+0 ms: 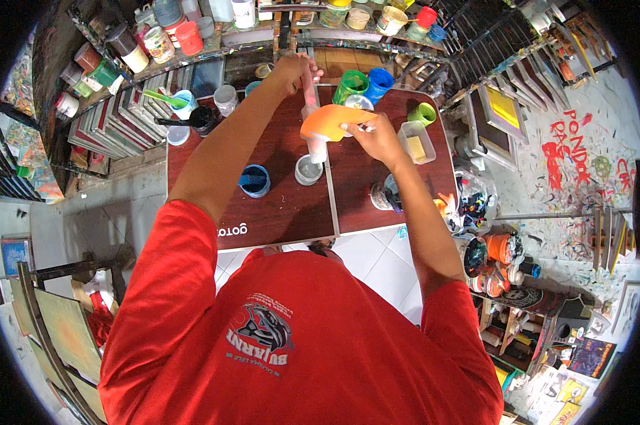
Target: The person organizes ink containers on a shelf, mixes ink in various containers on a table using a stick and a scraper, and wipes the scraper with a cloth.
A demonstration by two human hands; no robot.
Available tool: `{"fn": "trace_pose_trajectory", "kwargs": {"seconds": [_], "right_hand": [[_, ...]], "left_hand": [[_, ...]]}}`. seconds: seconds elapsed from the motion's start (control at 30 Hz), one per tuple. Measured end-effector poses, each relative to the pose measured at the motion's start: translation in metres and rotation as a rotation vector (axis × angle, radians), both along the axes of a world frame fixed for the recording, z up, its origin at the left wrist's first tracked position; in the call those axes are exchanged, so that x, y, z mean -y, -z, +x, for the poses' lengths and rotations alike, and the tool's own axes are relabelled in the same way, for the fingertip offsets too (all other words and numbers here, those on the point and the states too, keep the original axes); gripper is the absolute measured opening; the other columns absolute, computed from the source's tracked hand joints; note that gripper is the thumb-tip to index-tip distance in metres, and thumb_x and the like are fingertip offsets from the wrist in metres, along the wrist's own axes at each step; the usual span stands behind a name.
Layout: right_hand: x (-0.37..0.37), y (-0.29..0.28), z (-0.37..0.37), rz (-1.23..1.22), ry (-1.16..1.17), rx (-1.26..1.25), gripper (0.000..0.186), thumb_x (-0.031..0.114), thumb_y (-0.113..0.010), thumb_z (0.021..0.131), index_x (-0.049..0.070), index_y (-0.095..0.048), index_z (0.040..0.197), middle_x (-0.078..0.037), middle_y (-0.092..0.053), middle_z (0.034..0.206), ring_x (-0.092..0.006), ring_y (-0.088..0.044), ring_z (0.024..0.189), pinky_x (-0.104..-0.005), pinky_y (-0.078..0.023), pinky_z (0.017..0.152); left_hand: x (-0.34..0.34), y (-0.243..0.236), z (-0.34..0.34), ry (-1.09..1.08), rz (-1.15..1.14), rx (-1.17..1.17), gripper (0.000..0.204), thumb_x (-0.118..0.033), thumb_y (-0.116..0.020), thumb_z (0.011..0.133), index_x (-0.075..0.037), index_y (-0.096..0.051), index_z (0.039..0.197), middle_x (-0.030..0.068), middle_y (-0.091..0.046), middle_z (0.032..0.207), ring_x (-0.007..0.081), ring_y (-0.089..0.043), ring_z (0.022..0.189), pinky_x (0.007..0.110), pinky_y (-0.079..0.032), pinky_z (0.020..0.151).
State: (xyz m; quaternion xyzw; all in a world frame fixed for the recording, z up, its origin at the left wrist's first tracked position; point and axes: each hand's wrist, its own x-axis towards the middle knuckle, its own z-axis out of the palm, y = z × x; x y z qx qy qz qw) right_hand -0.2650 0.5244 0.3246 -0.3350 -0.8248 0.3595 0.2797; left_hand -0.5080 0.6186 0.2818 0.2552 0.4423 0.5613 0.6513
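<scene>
My left hand [296,73] grips the top of a long, pinkish, paint-smeared stick [310,95], held upright. Its white-coated lower end hangs above a small clear cup [308,172]. In my right hand [373,136] is a broad orange scraper [328,124], which lies across the stick, its edge whitish near the stick. Behind the scraper sit a white-lidded tub [357,103], a green container [350,86] and a blue container [379,86]. A cup of dark blue paint with a tool [255,180] stands at the left of the small clear cup.
The dark red table [242,216] also carries several tubs and a plastic box [417,142]. Paint-pot shelves [192,39] run behind it, with stacked screen frames [125,120] at left and more [500,113] at right. A cluttered rack [504,319] is at lower right.
</scene>
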Motion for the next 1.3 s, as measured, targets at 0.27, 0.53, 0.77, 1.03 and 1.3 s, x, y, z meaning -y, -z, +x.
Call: {"fn": "trace_pose_trajectory", "kwargs": {"seconds": [0.27, 0.53, 0.77, 1.03, 1.3], "right_hand": [[0.008, 0.015, 0.008, -0.038, 0.012, 0.011, 0.023, 0.021, -0.062, 0.083, 0.001, -0.065, 0.095, -0.013, -0.067, 0.083, -0.0182, -0.063, 0.074, -0.0307, -0.047, 0.068], [0.026, 0.051, 0.032, -0.144, 0.121, -0.180, 0.023, 0.016, -0.063, 0.081, 0.000, -0.064, 0.098, -0.010, -0.068, 0.088, -0.0127, -0.061, 0.077, -0.0291, -0.047, 0.071], [0.045, 0.056, 0.049, -0.446, 0.339, -0.687, 0.025, 0.010, -0.059, 0.087, 0.001, -0.055, 0.109, -0.005, -0.061, 0.103, -0.0155, -0.058, 0.095, -0.0304, -0.045, 0.084], [0.013, 0.017, 0.012, -0.689, 0.257, -1.054, 0.028, 0.013, -0.059, 0.087, 0.001, -0.052, 0.112, -0.006, -0.059, 0.105, -0.0159, -0.057, 0.097, -0.0310, -0.045, 0.084], [-0.002, 0.012, -0.005, -0.717, 0.164, -0.882, 0.025, 0.014, -0.062, 0.085, 0.003, -0.053, 0.105, -0.004, -0.062, 0.096, -0.0123, -0.059, 0.082, -0.0261, -0.046, 0.071]], "left_hand": [[-0.008, -0.012, -0.010, -0.053, 0.039, 0.013, 0.007, -0.001, -0.040, 0.087, -0.002, -0.046, 0.084, 0.0103, -0.053, 0.071, 0.0239, -0.061, 0.065, 0.034, -0.055, 0.059], [-0.022, -0.018, -0.033, -0.193, 0.121, -0.071, 0.012, -0.008, -0.039, 0.091, -0.003, -0.046, 0.083, 0.0107, -0.055, 0.072, 0.0251, -0.061, 0.065, 0.037, -0.055, 0.061], [-0.010, -0.015, -0.046, -0.234, 0.142, 0.126, 0.017, -0.015, -0.038, 0.093, -0.004, -0.045, 0.083, 0.0068, -0.048, 0.063, 0.0209, -0.052, 0.055, 0.035, -0.048, 0.053], [0.025, -0.032, -0.008, 0.011, 0.017, 0.510, 0.018, -0.018, -0.042, 0.090, -0.007, -0.045, 0.076, -0.0018, -0.039, 0.057, 0.0101, -0.039, 0.045, 0.025, -0.038, 0.043], [0.031, -0.047, 0.018, 0.203, -0.038, 0.557, 0.018, -0.019, -0.049, 0.086, -0.008, -0.044, 0.073, -0.0054, -0.031, 0.053, 0.0052, -0.032, 0.041, 0.019, -0.032, 0.036]]}}
